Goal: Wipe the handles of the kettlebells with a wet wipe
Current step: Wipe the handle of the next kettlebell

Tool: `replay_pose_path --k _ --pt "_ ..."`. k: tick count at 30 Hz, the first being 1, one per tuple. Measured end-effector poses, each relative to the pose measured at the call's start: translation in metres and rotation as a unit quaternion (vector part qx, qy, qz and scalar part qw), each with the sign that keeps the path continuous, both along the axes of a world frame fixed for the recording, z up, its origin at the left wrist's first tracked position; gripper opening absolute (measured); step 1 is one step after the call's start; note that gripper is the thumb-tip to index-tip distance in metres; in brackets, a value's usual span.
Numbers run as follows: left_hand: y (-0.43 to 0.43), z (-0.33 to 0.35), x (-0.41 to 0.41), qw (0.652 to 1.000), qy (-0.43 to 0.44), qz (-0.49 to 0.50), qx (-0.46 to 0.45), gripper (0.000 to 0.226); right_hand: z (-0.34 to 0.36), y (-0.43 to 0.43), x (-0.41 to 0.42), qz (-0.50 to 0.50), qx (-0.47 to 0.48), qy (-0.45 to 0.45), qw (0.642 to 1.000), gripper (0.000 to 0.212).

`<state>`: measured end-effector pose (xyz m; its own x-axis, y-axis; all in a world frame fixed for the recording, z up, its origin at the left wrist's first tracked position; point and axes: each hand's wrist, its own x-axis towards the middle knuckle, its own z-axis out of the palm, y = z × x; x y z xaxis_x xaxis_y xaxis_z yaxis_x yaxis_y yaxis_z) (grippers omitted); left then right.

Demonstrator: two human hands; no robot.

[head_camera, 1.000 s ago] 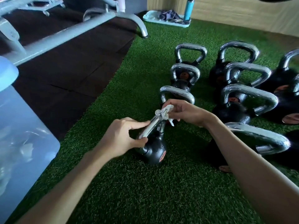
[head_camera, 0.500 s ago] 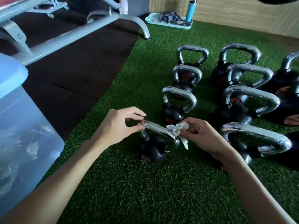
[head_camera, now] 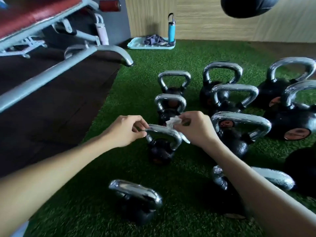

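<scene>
A light blue tray (head_camera: 136,46) is sitting on the green grass mat (head_camera: 196,53) at the back, by the wall. A crumpled grey cloth (head_camera: 154,40) is lying in it. A blue bottle (head_camera: 171,31) is standing up at its right end.

On the far left, a grey bench (head_camera: 51,72) with a red pad is standing on the dark floor.

The left hand (head_camera: 124,130) is pinching the left end of the shiny handle (head_camera: 164,132) of a small black kettlebell (head_camera: 160,153), with the thumb and fingers clamped on it. This kettlebell is standing on the grass in the middle. The white wet wipe (head_camera: 172,121) is bunched up and is touching the top of that handle. The right hand (head_camera: 196,129) is squeezing the wipe with its fingers curled round it.

A nearer kettlebell (head_camera: 136,202) is sitting in front. Two small kettlebells (head_camera: 171,101) are standing in a line behind, and the hands are hiding part of the closer one. Bigger kettlebells (head_camera: 239,124) are crowding the right side. The right arm is reaching across one low kettlebell (head_camera: 273,178) and covering part of it.

A dark round thing (head_camera: 248,6) is hanging in at the top right; I cannot tell what it is.
</scene>
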<state>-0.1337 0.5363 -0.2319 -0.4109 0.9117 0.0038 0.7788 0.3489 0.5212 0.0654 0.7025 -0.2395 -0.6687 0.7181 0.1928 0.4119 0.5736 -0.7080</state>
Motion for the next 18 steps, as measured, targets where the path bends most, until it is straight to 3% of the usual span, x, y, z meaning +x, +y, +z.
replay_pose_path --k 3,8,13,18 --pt "0.034 0.013 -0.019 0.992 0.065 -0.023 -0.102 0.026 -0.002 0.009 -0.011 0.027 0.008 -0.016 0.999 0.016" --pt "0.062 0.030 -0.028 0.987 0.043 -0.030 -0.155 0.039 0.004 0.016 -0.025 0.048 0.015 -0.021 0.999 0.016" --pt "0.078 0.018 -0.038 0.982 0.033 -0.093 -0.164 0.032 0.011 0.032 -0.043 0.118 0.012 -0.078 0.990 0.017" --pt "0.072 -0.001 -0.056 0.984 0.018 -0.142 -0.107 0.024 0.008 0.025 -0.061 0.156 0.023 -0.142 0.977 0.018"
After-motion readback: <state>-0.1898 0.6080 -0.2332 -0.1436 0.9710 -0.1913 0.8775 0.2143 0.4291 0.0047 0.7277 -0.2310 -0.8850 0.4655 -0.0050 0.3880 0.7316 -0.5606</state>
